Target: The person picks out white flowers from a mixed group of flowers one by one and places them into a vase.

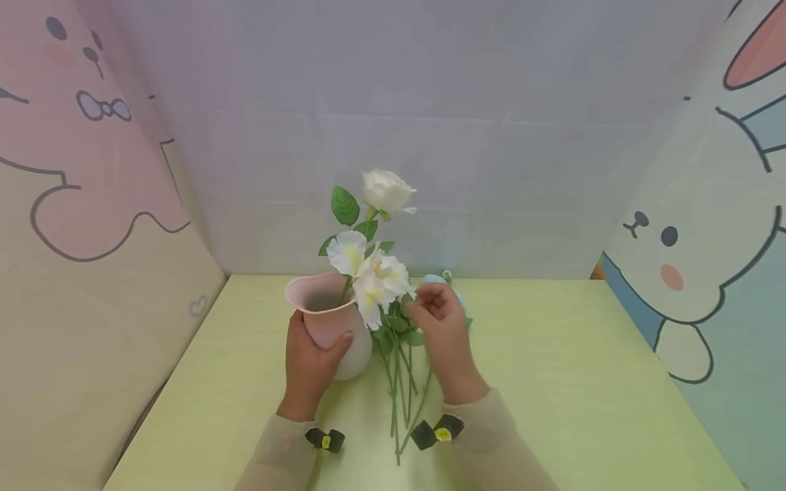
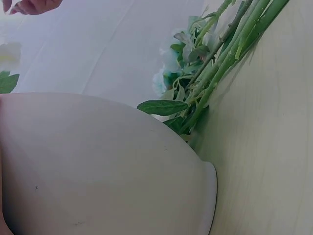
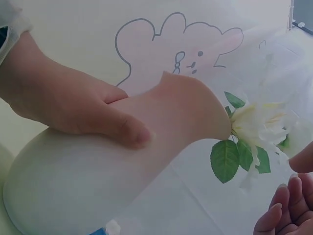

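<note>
A pink and white vase (image 1: 331, 327) with a flared rim stands on the table, tilted slightly. My left hand (image 1: 310, 365) grips its side, thumb across the front. From its mouth rise a white rose (image 1: 387, 191) with green leaves and a white iris-like flower (image 1: 381, 281) with yellow streaks. Beside these petals is my right hand (image 1: 445, 341), fingers loosely curled. In the right wrist view that hand (image 3: 291, 210) shows a gap between thumb and fingers, with nothing visible held. The lower stems inside the vase are hidden.
Several green stems (image 1: 396, 402) lie on the table (image 1: 552, 382) right of the vase, cut ends toward me. Their leaves and a pale blue flower (image 1: 433, 279) are partly behind my right hand. A pale curtain (image 1: 522, 170) closes off the back, with cartoon-printed panels on both sides.
</note>
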A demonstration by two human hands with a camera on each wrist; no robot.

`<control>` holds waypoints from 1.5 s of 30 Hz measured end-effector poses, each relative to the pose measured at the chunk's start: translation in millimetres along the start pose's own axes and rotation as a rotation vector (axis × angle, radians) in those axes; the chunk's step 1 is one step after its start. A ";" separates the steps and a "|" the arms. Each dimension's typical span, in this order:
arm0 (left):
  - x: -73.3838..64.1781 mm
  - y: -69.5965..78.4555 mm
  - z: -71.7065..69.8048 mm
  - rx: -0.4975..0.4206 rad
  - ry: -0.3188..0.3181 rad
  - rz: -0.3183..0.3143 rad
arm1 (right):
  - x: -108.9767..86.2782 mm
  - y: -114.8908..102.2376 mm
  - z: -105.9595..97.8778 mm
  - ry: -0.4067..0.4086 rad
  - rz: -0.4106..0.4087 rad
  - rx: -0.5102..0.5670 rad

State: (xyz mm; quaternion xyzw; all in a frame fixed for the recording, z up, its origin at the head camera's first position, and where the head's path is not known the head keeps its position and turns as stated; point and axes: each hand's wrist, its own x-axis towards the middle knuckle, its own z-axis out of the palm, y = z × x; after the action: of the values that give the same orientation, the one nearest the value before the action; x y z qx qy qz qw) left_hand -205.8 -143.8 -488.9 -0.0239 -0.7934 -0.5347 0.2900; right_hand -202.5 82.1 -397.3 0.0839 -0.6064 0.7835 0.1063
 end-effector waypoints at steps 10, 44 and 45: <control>1.0 -1.6 -1.5 0.026 0.012 0.012 | 3.7 12.3 -26.1 0.087 -0.003 -0.016; -1.3 3.6 -1.3 0.022 0.003 -0.002 | -21.5 97.9 -47.4 -0.164 0.393 -0.445; -1.1 3.0 -1.2 0.025 0.003 0.000 | -21.5 99.1 -46.8 -0.162 0.403 -0.436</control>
State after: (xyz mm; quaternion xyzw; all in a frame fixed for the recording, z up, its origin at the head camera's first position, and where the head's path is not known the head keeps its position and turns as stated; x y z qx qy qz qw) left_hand -203.3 -143.2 -486.7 -0.0197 -0.7996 -0.5246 0.2914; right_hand -208.5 102.0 -507.1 -0.0006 -0.7711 0.6311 -0.0846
